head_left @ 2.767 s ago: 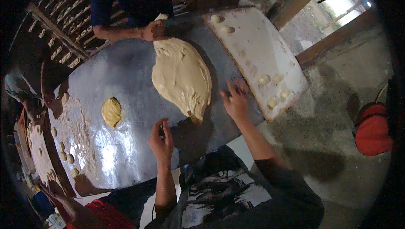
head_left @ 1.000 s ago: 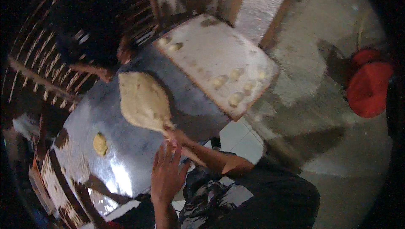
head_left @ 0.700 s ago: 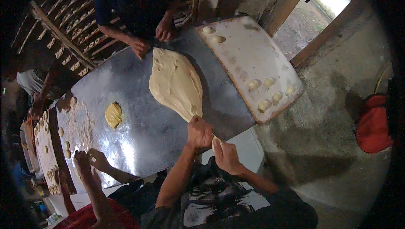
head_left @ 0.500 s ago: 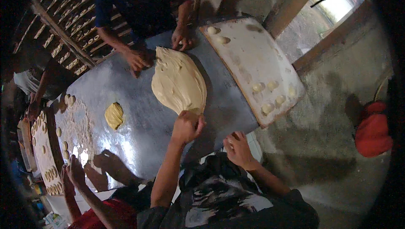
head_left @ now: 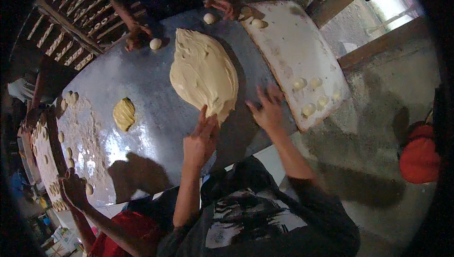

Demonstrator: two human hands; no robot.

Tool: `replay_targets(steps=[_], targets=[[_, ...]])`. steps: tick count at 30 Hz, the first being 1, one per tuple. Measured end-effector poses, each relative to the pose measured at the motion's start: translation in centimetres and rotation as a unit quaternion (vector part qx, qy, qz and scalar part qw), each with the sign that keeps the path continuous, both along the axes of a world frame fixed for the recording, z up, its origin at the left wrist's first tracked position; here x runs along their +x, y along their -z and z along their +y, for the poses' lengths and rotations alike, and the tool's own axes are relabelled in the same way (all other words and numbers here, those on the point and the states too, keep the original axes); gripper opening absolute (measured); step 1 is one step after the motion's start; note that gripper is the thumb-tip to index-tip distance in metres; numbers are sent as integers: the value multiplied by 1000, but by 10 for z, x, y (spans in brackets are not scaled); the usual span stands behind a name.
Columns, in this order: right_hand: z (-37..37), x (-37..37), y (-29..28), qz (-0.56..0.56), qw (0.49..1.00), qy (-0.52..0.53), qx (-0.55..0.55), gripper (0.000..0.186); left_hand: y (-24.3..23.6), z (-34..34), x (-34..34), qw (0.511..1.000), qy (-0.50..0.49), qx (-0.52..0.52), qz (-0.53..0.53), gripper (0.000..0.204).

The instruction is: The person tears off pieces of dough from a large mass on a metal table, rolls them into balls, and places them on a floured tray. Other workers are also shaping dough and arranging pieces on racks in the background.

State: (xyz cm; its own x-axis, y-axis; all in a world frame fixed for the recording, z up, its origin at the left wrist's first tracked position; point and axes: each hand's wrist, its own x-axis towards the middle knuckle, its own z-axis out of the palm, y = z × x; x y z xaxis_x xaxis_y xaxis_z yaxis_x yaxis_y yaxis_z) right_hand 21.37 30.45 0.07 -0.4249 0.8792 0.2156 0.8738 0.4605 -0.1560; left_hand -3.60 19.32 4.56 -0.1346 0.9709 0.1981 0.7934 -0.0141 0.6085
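A large pale mass of dough (head_left: 203, 70) lies on the grey metal tabletop (head_left: 156, 89), tapering toward me. My left hand (head_left: 201, 138) is at its near tip, fingers stretched out and touching or just over the dough. To the right of the dough, my right hand (head_left: 268, 108) is over the tabletop beside the board's edge, fingers spread, slightly blurred and holding nothing. A smaller yellow lump of dough (head_left: 124, 114) sits on the table to the left.
A whitish board (head_left: 302, 44) at the right carries several dough balls. Across the table, a person's hands (head_left: 138, 38) are near two dough balls (head_left: 155, 44) (head_left: 209, 18). At lower left, another person's hands (head_left: 73, 188) work beside floury patches. Behind stand racks (head_left: 71, 30) of shaped pieces.
My left hand has gone from a closed grip to stretched fingers at the dough's tip. My right hand has moved forward and spread. The person opposite has moved their hands apart, revealing dough balls.
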Motion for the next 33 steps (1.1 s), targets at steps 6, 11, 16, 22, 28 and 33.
replay_targets(steps=[6,11,16,22,28,33], targets=[[-43,38,29,147,964,-26,-220,64,-6,9,-15,991,-77,85,-62,26],[-7,-40,8,12,1000,15,10,58,-17,14,-9,990,-68,10,-124,24],[9,-25,-1,157,987,30,-4,73,-11,-1,-7,984,-67,19,-166,21],[-33,-6,19,124,987,-64,-79,71,-6,-8,-13,975,-44,10,-218,24],[-7,-32,9,107,988,-32,-108,61,-17,-23,-14,959,-97,-70,-257,30],[22,-13,-2,119,989,77,31,60,0,-23,-13,939,-132,-10,-318,27]])
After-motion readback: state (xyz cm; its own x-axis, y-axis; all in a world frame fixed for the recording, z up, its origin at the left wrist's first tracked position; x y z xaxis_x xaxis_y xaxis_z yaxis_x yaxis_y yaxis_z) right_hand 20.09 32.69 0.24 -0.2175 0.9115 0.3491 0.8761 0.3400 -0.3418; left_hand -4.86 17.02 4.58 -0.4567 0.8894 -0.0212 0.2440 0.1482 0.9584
